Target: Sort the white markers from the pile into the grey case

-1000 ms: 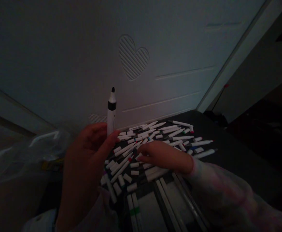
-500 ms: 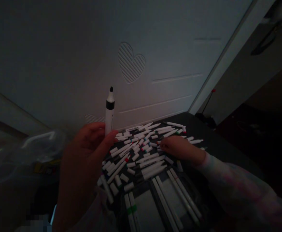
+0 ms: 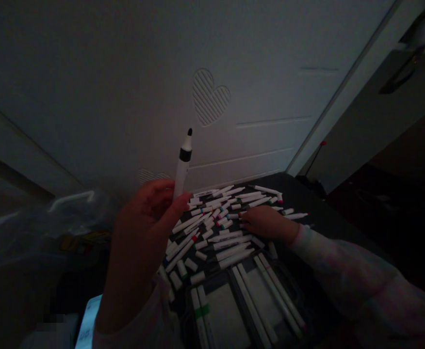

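My left hand (image 3: 143,228) is closed around an uncapped marker (image 3: 182,167), which stands nearly upright, tilted slightly right. Its dark tip points up and a black band rings the white barrel below it. Lower and to the right, my right hand (image 3: 265,223) reaches into loose markers and caps. Its fingers are curled together at the pile; what they pinch, if anything, is hidden. White uncapped markers (image 3: 230,242) and small white caps (image 3: 198,277) with coloured ends lie scattered between and beyond my hands.
A dark case (image 3: 230,310) with several long markers in it lies at the near edge of the dark surface (image 3: 329,242). Behind stands a white panel (image 3: 125,87) with a heart relief. On the left are a clear plastic container (image 3: 77,213) and a lit phone (image 3: 89,322).
My left hand and its marker appear farther right in view, the marker now leaning a little right. The camera has shifted slightly, showing more of the lit phone. My right hand stays at the pile.
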### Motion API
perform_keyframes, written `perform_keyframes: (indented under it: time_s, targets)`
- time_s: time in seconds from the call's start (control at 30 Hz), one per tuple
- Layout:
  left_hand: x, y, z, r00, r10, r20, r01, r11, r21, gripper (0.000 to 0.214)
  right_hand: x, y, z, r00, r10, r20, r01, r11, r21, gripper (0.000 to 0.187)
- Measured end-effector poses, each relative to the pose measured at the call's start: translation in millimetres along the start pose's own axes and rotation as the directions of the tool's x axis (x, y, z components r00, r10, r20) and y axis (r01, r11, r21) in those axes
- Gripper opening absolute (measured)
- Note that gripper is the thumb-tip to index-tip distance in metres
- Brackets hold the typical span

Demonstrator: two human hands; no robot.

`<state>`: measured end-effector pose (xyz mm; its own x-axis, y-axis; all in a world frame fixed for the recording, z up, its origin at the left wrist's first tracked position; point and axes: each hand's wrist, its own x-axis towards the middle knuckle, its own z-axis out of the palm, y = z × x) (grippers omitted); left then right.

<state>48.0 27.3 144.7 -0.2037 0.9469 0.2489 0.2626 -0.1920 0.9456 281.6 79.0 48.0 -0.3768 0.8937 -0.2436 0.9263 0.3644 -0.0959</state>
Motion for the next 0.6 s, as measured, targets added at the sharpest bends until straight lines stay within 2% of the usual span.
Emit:
perform_keyframes:
  time_s: [0.1, 0.13, 0.17, 0.2, 0.23, 0.27, 0.3, 0.33, 0.37, 0.4, 0.47, 0.53, 0.6]
  targets:
    - [0.2, -1.5, -1.9, 1.0, -0.018, 0.014, 0.018, 1.0, -0.003, 0.025, -4.6, 2.8, -13.0, 1.0, -0.026, -0.009, 0.027, 0.992, 0.125, 0.024]
    - [0.4, -2.1, -2.4, 0.999, -0.022, 0.025, 0.021, 1.0, 0.006, 0.026, -7.7, 3.3, -19.1, 0.999, -0.033, -0.022, 0.037, 0.969, 0.246, 0.025]
    - [0.5, -2.7, -2.7, 0.999, -0.022, 0.039, 0.021, 1.0, 0.013, 0.026, -11.5, 3.2, -25.6, 0.998, -0.042, -0.041, 0.056, 0.909, 0.414, 0.027]
    - [0.7, -3.0, -2.6, 0.998, -0.021, 0.054, 0.02, 1.0, 0.021, 0.027, -16.0, 2.1, -32.0, 0.996, -0.041, -0.085, 0.088, 0.727, 0.681, 0.026]
    - [0.8, -3.1, -2.1, 0.997, -0.024, 0.07, 0.022, 0.999, 0.029, 0.027, -21.0, -0.2, -38.2, 0.99, -0.03, -0.138, 0.137, 0.436, 0.89, 0.024]
    - [0.9, -2.9, -1.3, 0.996, -0.03, 0.088, 0.027, 0.999, 0.038, 0.027, -26.2, -3.6, -43.8, 0.983, -0.044, -0.177, 0.181, 0.116, 0.977, 0.024]
    - [0.9, -2.5, -0.3, 0.994, -0.038, 0.101, 0.033, 0.998, 0.052, 0.027, -31.4, -8.2, -48.9, 0.977, -0.056, -0.206, 0.195, -0.164, 0.967, 0.023]
    - [0.8, -1.9, 0.9, 0.993, -0.049, 0.109, 0.041, 0.997, 0.07, 0.027, -36.4, -13.6, -53.2, 0.974, -0.092, -0.208, 0.161, -0.363, 0.918, 0.019]
    - [0.7, -1.2, 2.1, 0.992, -0.06, 0.115, 0.049, 0.995, 0.091, 0.027, -40.9, -19.4, -56.9, 0.965, -0.142, -0.219, 0.119, -0.505, 0.855, 0.015]
    - [0.5, -0.7, 3.1, 0.991, -0.069, 0.119, 0.056, 0.992, 0.112, 0.027, -44.9, -25.3, -60.0, 0.954, -0.183, -0.236, 0.08, -0.604, 0.793, 0.012]
    - [0.1, -0.5, 4.1, 0.989, -0.082, 0.126, 0.063, 0.987, 0.146, 0.028, -51.3, -35.6, -64.6, 0.931, -0.23, -0.283, 0.033, -0.719, 0.694, 0.011]
    - [0.0, -1.9, 4.0, 0.984, -0.096, 0.147, 0.07, 0.982, 0.175, 0.03, -55.7, -42.6, -67.3, 0.91, -0.262, -0.322, 0.011, -0.759, 0.651, 0.012]
    - [0.3, -4.4, 3.5, 0.978, -0.111, 0.175, 0.076, 0.977, 0.198, 0.032, -58.4, -46.1, -69.0, 0.889, -0.285, -0.358, 0.014, -0.765, 0.644, 0.013]
